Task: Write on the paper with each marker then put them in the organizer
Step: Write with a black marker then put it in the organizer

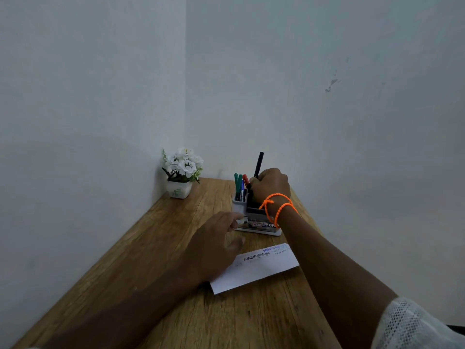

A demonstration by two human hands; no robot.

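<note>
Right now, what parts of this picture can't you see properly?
All in the head view:
- Black marker: its lower end is hidden inside the right hand.
- Organizer: the front label is partly covered by the right wrist and the left hand.
- Paper: the scribbles are too small to read, and the left hand hides one corner.
- Left fingers: blurred.

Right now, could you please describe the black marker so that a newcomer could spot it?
On the wooden desk, find the grey organizer near the wall. The black marker rises tilted above it, gripped by the right hand, taller than the green, blue and red ones beside it.
</note>
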